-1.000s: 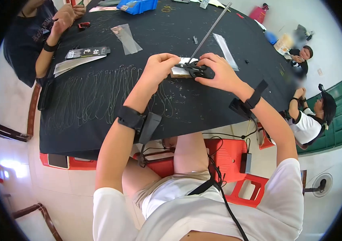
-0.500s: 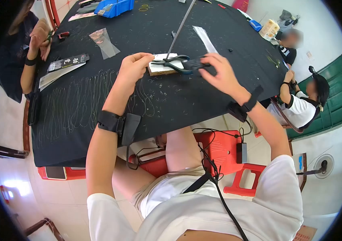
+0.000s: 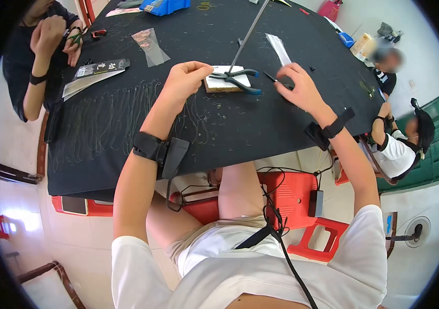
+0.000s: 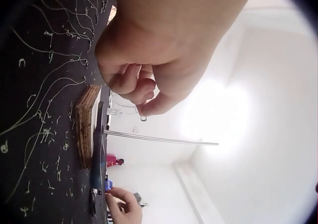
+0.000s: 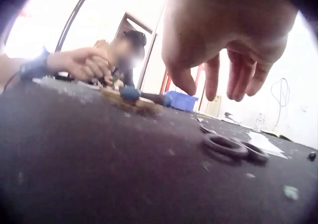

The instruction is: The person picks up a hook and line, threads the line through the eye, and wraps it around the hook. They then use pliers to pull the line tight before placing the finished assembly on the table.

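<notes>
The thumb and forefinger of the left hand [image 3: 184, 82] are pinched together, their tips meeting on a tiny loop [image 4: 143, 118] that pokes out just past them; the other fingers are curled in. This hand is above the counter [image 3: 250, 126], near the left end of the block [image 3: 224, 89]. The right hand [image 3: 304, 91] has its fingers apart and loosely bent, tips pointing down, with nothing in their hold. It is raised over the scissors [image 5: 226, 147], which lie on the counter, apart from the fingertips.

Between the hands is the block, layered at its side and white on top. The pliers [image 3: 229, 76] lie across it, blue-tipped handles spread towards the right hand. A thin metal rod [image 3: 251, 36] rises from the block at a slant.

Left of the block, many thin strings [image 3: 111, 113] are laid out in long loops side by side, with small clippings scattered around the counter. Beyond them are a black packet [image 3: 103, 68] over pale sheets and a clear bag [image 3: 152, 47]. White strips [image 3: 277, 49] lie past the right hand, and a blue bin [image 3: 167, 5] is at the far side. One person is seated at the left, two at the right.
</notes>
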{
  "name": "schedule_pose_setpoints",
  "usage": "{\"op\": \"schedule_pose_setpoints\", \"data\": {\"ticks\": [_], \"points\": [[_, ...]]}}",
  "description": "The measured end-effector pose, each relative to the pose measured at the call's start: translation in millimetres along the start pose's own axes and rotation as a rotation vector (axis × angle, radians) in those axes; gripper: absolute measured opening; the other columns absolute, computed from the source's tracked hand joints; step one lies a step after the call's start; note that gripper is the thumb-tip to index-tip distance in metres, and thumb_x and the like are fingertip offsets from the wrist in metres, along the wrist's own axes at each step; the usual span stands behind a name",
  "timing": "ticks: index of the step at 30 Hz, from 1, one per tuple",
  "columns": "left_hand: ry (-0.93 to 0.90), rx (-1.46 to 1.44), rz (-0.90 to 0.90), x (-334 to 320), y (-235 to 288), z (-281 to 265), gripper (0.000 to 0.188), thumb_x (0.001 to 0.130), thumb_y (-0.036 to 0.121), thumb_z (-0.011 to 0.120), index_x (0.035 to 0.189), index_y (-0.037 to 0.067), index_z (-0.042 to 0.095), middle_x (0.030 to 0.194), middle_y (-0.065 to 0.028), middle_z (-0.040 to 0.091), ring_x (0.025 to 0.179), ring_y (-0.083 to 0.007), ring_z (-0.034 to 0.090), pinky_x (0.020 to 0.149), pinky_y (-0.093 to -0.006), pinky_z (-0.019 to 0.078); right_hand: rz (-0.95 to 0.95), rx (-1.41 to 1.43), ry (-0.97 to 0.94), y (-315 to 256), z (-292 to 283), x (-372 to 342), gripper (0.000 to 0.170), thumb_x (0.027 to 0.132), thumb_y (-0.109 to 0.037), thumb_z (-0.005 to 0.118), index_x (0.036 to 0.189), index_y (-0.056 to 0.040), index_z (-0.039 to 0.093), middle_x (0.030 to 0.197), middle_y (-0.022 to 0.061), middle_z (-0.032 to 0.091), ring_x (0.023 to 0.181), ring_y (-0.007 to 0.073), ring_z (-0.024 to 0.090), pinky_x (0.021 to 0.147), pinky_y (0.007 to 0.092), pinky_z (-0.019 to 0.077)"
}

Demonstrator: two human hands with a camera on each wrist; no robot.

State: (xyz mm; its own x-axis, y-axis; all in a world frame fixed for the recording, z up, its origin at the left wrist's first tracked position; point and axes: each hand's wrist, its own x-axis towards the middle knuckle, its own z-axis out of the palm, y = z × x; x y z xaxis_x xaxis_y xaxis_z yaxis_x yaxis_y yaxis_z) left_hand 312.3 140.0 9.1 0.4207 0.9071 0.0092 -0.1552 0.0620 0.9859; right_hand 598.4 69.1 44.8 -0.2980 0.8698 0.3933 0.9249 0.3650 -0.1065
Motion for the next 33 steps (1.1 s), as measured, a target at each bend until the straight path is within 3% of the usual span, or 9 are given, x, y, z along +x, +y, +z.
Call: {"op": "schedule_pose_setpoints", "data": {"ticks": [4, 8, 13, 18, 20, 22, 26, 30, 33], "points": [[-0.040, -0.002, -0.010, -1, 0, 1, 0.019, 0.084, 0.016, 0.058, 0.093, -0.001, 0.058, 0.056, 0.0098, 0.039, 0.044, 0.0016, 0.028, 0.039, -0.0156, 0.0179, -0.220, 0.237, -0.058, -37, 5, 23, 0.032, 0.070, -0.028, 0.070, 0.093, -0.0087, 0.058, 0.100, 0.0098, 0.053, 0.094, 0.0270, 0.053, 0.080, 0.0362, 0.0425], [-0.052, 0.000, -0.002, -2, -1, -1, 0.017, 0.084, 0.015, 0.058, 0.090, -0.001, 0.059, 0.056, 0.0094, 0.039, 0.045, 0.0016, 0.029, 0.039, -0.0159, 0.0181, -0.232, -0.077, -0.245, -38, 14, 37, 0.031, 0.068, -0.033, 0.071, 0.086, -0.0120, 0.058, 0.101, 0.0079, 0.053, 0.092, 0.0230, 0.053, 0.080, 0.0321, 0.0386], [-0.070, 0.039, -0.041, 2, -4, -5, 0.016, 0.084, 0.014, 0.058, 0.090, 0.000, 0.059, 0.058, 0.0087, 0.040, 0.045, 0.0012, 0.029, 0.039, -0.0162, 0.0188, -0.272, -0.001, -0.243, -38, 23, 42, 0.025, 0.067, -0.029, 0.070, 0.076, -0.0102, 0.056, 0.090, 0.0079, 0.052, 0.087, 0.0214, 0.052, 0.077, 0.0320, 0.0375], [-0.037, -0.006, -0.075, -3, 3, -2, 0.016, 0.084, 0.015, 0.057, 0.091, 0.000, 0.058, 0.058, 0.0088, 0.039, 0.046, 0.0018, 0.029, 0.040, -0.0154, 0.0184, -0.040, 0.592, -0.314, -24, 27, 42, 0.019, 0.077, -0.022, 0.059, 0.079, -0.0026, 0.056, 0.080, 0.0098, 0.054, 0.077, 0.0210, 0.054, 0.069, 0.0305, 0.0426], [0.007, -0.003, -0.040, -3, 6, -1, 0.017, 0.084, 0.015, 0.058, 0.091, 0.000, 0.058, 0.059, 0.0084, 0.039, 0.046, 0.0015, 0.029, 0.040, -0.0155, 0.0187, 0.437, 1.274, -0.532, -23, 14, 28, 0.018, 0.080, -0.021, 0.057, 0.076, -0.0042, 0.054, 0.083, 0.0090, 0.056, 0.079, 0.0199, 0.055, 0.070, 0.0300, 0.0433], [0.091, -0.038, -0.016, 0, 4, -4, 0.017, 0.084, 0.015, 0.058, 0.091, 0.000, 0.058, 0.059, 0.0083, 0.039, 0.046, 0.0013, 0.029, 0.040, -0.0157, 0.0188, 0.563, 1.776, -0.520, -19, 12, 20, 0.017, 0.082, -0.022, 0.054, 0.075, -0.0065, 0.051, 0.087, 0.0095, 0.056, 0.082, 0.0210, 0.054, 0.071, 0.0298, 0.0436], [0.200, -0.005, 0.043, 2, 5, -4, 0.016, 0.084, 0.014, 0.057, 0.091, -0.001, 0.058, 0.059, 0.0083, 0.039, 0.046, 0.0006, 0.029, 0.041, -0.0164, 0.0192, 0.400, 2.141, -0.561, -32, 2, 38, 0.019, 0.082, -0.022, 0.050, 0.075, -0.0044, 0.051, 0.097, 0.0162, 0.056, 0.085, 0.0221, 0.052, 0.070, 0.0301, 0.0431], [0.166, -0.028, 0.022, 5, 0, -6, 0.016, 0.084, 0.014, 0.057, 0.091, -0.001, 0.058, 0.059, 0.0083, 0.039, 0.046, 0.0005, 0.029, 0.041, -0.0164, 0.0192, 0.026, 1.788, -0.632, -43, 23, 56, 0.027, 0.078, -0.023, 0.053, 0.080, 0.0033, 0.059, 0.091, 0.0157, 0.058, 0.080, 0.0175, 0.051, 0.071, 0.0281, 0.0403], [0.129, 0.055, -0.047, 5, -3, -9, 0.013, 0.083, 0.011, 0.057, 0.090, 0.001, 0.059, 0.060, 0.0074, 0.042, 0.047, 0.0004, 0.031, 0.042, -0.0161, 0.0209, -0.272, 1.008, -0.221, -44, 29, 54, 0.014, 0.068, -0.018, 0.064, 0.072, -0.0038, 0.062, 0.084, 0.0066, 0.054, 0.075, 0.0173, 0.052, 0.066, 0.0292, 0.0412]]}}
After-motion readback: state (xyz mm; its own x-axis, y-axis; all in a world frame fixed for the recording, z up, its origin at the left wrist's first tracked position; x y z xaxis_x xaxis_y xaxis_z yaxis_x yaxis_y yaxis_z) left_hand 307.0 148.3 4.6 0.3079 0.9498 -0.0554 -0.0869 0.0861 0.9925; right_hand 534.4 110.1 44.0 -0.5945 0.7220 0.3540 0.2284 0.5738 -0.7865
